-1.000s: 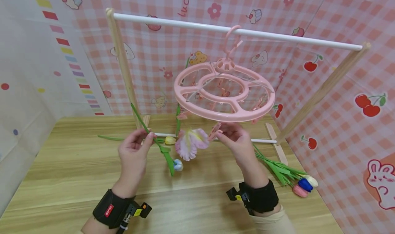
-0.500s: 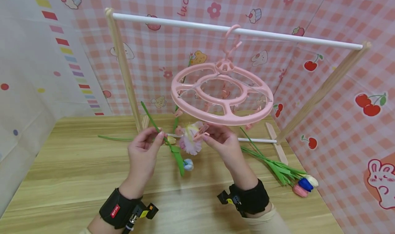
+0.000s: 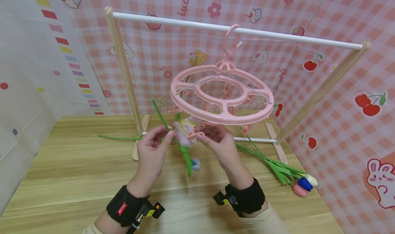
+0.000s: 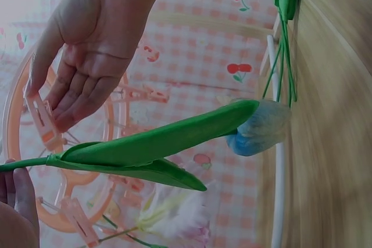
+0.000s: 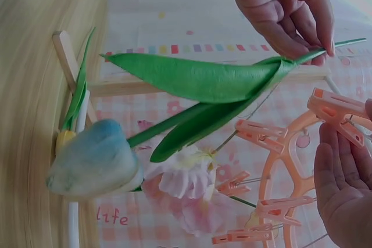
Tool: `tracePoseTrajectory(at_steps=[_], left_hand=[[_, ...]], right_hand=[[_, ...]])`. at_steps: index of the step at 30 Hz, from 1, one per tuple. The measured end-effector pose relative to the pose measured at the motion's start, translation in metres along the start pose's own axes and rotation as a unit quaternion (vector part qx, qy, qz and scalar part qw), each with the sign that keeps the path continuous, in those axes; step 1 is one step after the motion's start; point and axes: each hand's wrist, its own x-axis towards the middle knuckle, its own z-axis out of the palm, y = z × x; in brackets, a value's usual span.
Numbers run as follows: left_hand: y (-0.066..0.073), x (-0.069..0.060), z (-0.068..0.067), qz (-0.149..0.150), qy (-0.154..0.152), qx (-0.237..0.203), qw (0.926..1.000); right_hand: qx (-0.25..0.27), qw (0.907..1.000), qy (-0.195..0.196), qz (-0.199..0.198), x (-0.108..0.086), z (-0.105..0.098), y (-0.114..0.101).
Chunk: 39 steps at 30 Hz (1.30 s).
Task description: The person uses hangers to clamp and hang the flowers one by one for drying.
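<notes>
My left hand [image 3: 154, 151] pinches the green stem of a light blue tulip [image 3: 195, 164], whose bloom points down with its leaf [image 4: 157, 137] beside it. Between thumb and fingers my right hand [image 3: 223, 146] holds a pink clip [image 3: 195, 134] below the round pink hanger [image 3: 222, 118]. In the right wrist view the stem's end and the held clip [image 5: 337, 108] are apart. A pale pink-and-white flower [image 3: 184, 129] hangs behind the stem and clip, with other pink clips [image 5: 261, 135] around it.
The hanger hooks over the white rod [image 3: 172, 22] of a wooden stand [image 3: 121, 66]. At right on the wooden table [image 3: 77, 179] lie several tulips [image 3: 305, 183] with green stems. Another green stem [image 3: 117, 137] lies at the left, near the lower white rod [image 3: 256, 139].
My left hand has moved right with the blue tulip. My right hand has shifted left with the clip, narrowing the space between them, and the hanger has turned somewhat.
</notes>
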Motion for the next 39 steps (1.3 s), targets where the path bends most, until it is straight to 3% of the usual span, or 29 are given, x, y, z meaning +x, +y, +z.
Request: tracePoseTrajectory(at_steps=[14,19,26,34,39], left_hand=[[0.004,0.001,0.003,0.011,0.0,0.043,0.999],[0.004,0.001,0.005,0.011,0.0,0.024,0.9996],[0.005,0.001,0.007,0.007,-0.003,0.038,0.9992],[0.003,0.001,0.01,0.014,-0.013,-0.003,0.9998],[0.004,0.001,0.013,0.016,-0.007,0.007,0.9998]], right_hand=[[0.018,0.9998,-0.005,0.001,0.0,0.004,-0.001],[0.03,0.9995,-0.002,-0.002,0.0,0.004,0.002],[0.043,0.9989,0.006,-0.019,0.0,0.006,0.004],[0.042,0.9988,0.006,-0.024,0.0,0.009,0.001],[0.04,0.999,0.007,-0.018,0.0,0.008,0.001]])
